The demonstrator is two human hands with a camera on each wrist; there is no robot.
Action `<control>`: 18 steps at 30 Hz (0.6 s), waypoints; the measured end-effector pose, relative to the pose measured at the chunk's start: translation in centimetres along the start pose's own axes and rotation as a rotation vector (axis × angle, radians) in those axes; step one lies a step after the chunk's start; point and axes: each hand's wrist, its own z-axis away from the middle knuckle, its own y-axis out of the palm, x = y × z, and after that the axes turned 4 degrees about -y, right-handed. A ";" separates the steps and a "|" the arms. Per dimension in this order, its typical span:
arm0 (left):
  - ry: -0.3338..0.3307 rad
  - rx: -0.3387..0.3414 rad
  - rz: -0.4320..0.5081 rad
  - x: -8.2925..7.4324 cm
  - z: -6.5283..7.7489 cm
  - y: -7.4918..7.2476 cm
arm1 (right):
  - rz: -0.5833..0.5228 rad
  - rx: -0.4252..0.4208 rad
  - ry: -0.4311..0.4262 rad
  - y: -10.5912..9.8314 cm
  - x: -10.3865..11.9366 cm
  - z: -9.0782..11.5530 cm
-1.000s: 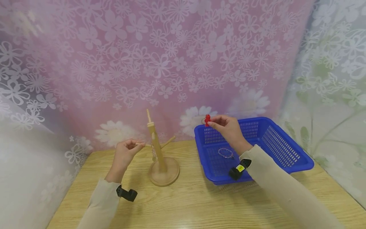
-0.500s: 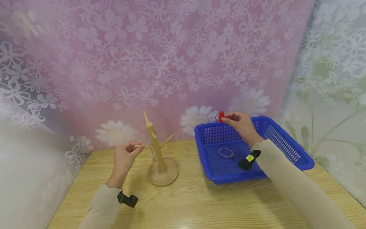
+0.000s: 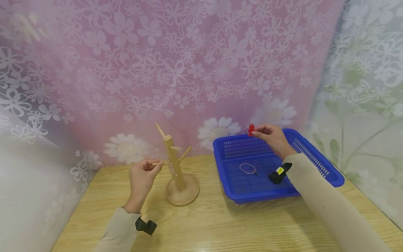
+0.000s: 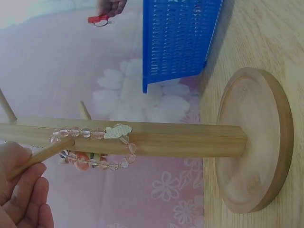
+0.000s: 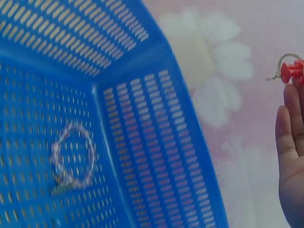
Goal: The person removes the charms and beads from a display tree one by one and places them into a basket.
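Left sleeve [image 3: 119, 232]: light beige, dark wrist camera [image 3: 146, 226] strapped over the cuff.
Left grip [image 3: 140, 180]: bare hand, thumb and fingers pinching the left peg [image 4: 51, 153] near its outer end. Located left of the post, raised over the surface.
Beaded bracelet [image 4: 97, 134]: clear and pink beads, looped over the left peg where that meets the post, hanging down alongside. Has a white textured charm [image 4: 118, 131]. Peach and dark pieces also show around the loop, partly hidden; can't tell what they belong to.
Post [image 4: 190, 140]: light wood, square section, carries the pegs. Top peg [image 3: 160, 130] points up and left, front peg [image 3: 175, 148] comes toward the head camera, right peg [image 3: 186, 153] angles up and right.
Round base [image 3: 190, 196]: wood disc with raised edge, on the surface, post rising from it.
Basket [image 3: 267, 194]: blue plastic, slotted walls, mesh bottom, on the surface right of the stand, well apart from the base.
Second bracelet [image 5: 56, 154]: pale pink ring with a charm, lying inside on the basket bottom, left part. Charm details blurred.
Red figure [image 3: 251, 130]: small, metal ring attached, held in the air above the basket's rim level, apart from the basket.
Right grip [image 3: 275, 139]: bare hand, thumb and fingertips pinching the red figure, which sticks out to the left.
Right sleeve [image 3: 321, 199]: same beige, crossing in front of the basket's right side, second wrist camera [image 3: 277, 176] at the cuff.
Surface [image 3: 204, 227]: pale wood grain, floral cloth [image 3: 189, 70] behind.
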 end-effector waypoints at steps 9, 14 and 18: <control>0.071 -0.033 -0.027 -0.4 0.6 0.6 | 0.058 0.067 -0.010 -1.3 -1.2 -0.1; 0.071 -0.019 -0.028 -0.4 0.7 0.8 | 0.105 0.117 -0.008 -1.8 -1.8 -0.3; 0.068 -0.007 -0.035 -0.2 0.6 0.7 | 0.134 0.150 0.011 -2.4 -2.4 -0.6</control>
